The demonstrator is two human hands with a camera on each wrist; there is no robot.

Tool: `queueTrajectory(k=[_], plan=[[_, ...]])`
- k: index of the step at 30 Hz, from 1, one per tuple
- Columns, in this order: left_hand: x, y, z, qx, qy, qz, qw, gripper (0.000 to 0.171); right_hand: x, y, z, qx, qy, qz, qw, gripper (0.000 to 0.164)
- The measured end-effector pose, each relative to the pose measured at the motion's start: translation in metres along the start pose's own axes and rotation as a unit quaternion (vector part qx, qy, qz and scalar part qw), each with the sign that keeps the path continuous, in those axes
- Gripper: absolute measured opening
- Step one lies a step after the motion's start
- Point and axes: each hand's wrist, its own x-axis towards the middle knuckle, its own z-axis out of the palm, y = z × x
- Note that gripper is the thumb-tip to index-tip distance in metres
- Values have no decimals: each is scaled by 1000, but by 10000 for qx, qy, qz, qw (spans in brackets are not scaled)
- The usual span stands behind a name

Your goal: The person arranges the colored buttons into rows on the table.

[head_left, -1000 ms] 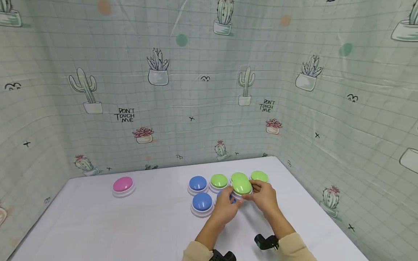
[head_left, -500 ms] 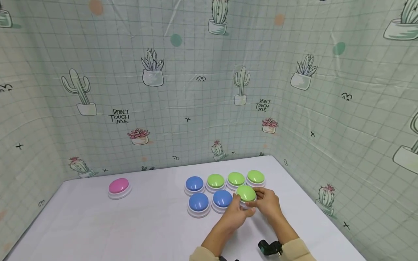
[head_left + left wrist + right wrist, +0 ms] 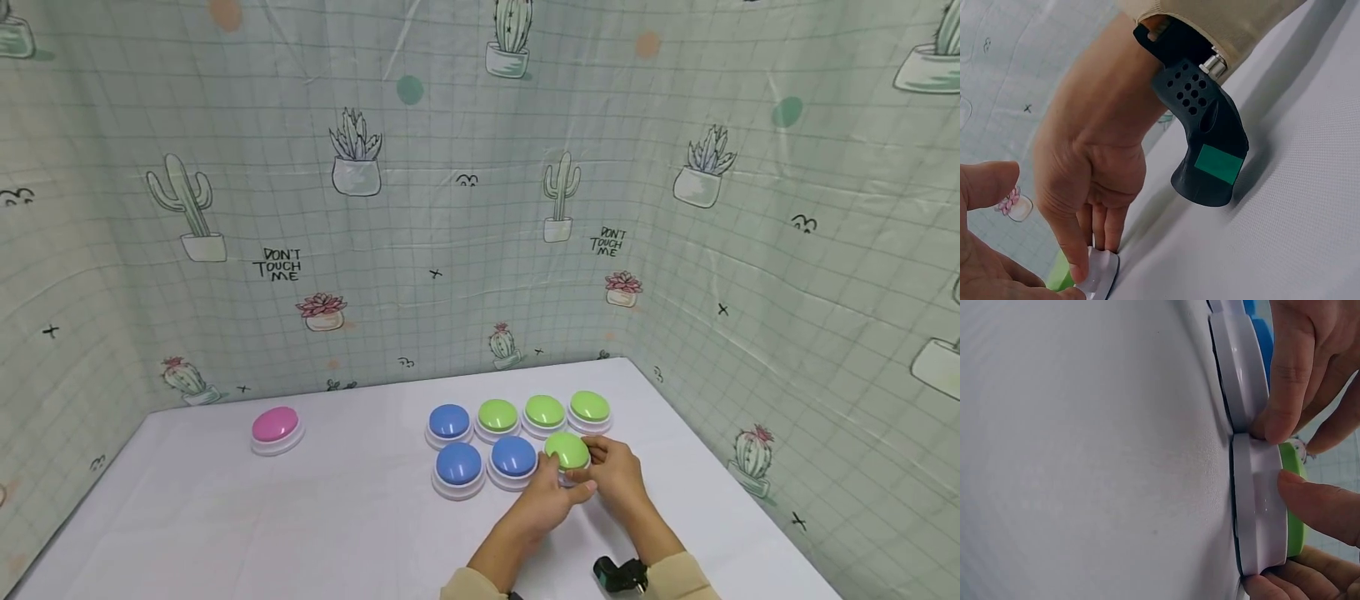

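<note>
A green domed push button (image 3: 567,450) with a white base sits at the right end of the front row. In the right wrist view its base (image 3: 1263,506) lies flat against the white tabletop. My right hand (image 3: 618,477) grips it from the right, thumb (image 3: 1316,497) on the near rim and fingers round the far side. My left hand (image 3: 543,496) touches its left edge with the fingertips (image 3: 1282,425), the thumb held apart. Directly left is a blue button (image 3: 513,456), its base close against the green one's in the right wrist view.
Behind stand three green buttons (image 3: 544,410) and a blue button (image 3: 449,421) in a row. Another blue button (image 3: 459,463) ends the front row at left. A pink button (image 3: 275,424) stands far left on the table (image 3: 300,517). A cactus-print cloth (image 3: 450,217) encloses the table.
Both hands have brought the green button down and right, from overlapping the back row to the spot beside the front blue button. The left thumb has come away from it.
</note>
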Motion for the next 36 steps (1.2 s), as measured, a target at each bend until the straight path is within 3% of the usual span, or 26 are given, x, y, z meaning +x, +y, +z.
queueTrajectory(k=[15, 25, 31, 36], plan=[[-1, 3, -12, 23, 39, -161, 9999, 88, -2, -5, 6, -171, 17, -103, 9998, 64], [0, 7, -21, -108, 10, 27, 9999, 82, -1, -6, 7, -426, -66, -361, 9984, 65], [1, 19, -33, -418, -248, 63, 9988, 74, -1, -9, 8, -653, -9, -413, 9970, 59], [-1, 28, -47, -451, -219, 76, 9987, 78, -1, -21, 11, -834, 61, -352, 9959, 63]])
